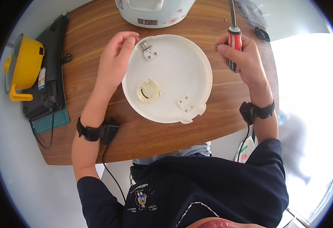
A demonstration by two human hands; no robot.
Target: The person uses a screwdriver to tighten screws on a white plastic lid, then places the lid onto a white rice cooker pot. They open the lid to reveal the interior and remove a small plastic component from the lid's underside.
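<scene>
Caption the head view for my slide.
Right hand holding a red-handled screwdriver, left hand at the edge of a round white cover on a wooden table.

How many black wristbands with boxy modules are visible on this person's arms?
2. One black wristband is around the left forearm; the second black wristband is around the right forearm, below the right hand. No others show.

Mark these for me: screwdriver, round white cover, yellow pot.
Screwdriver (235, 39): head view, on the red part of its handle.
Round white cover (171, 74): head view, on the bare middle of its upward face.
Yellow pot (29, 62): head view, on its yellow side wall.
</scene>
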